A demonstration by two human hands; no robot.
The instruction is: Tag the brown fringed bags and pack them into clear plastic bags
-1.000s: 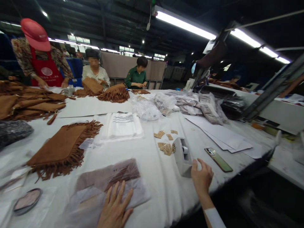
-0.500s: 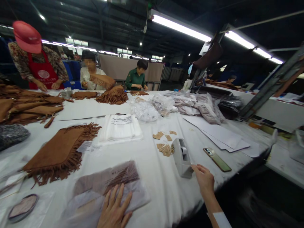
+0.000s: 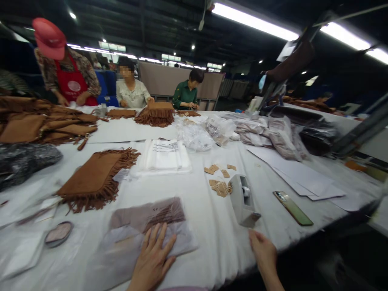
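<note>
My left hand [image 3: 154, 252] lies flat with fingers spread on a clear plastic bag [image 3: 121, 248], pressing it against the table. Inside the bag a brown fringed item shows through. Just in front of the grey tape dispenser [image 3: 243, 202] is my right hand [image 3: 263, 251], its thumb and fingers pinched together. A gap separates it from the dispenser, and whatever the pinch may hold is too small to make out. Brown paper tags [image 3: 220, 188] with strings lie left of the dispenser. A brown fringed suede bag [image 3: 93, 176] rests at the left.
Stacked white plastic bags [image 3: 165, 155] lie mid-table. A phone [image 3: 292, 208] and white sheets [image 3: 298, 173] are on the right. Filled plastic packages [image 3: 281, 137] and a brown bag pile [image 3: 45, 121] sit farther back. Several co-workers stand or sit across the table.
My right hand has come off the tape dispenser's front end toward me. The left hand stays flat on the plastic bag. A co-worker has lowered a fringed bag onto the pile. The view has shifted left.
</note>
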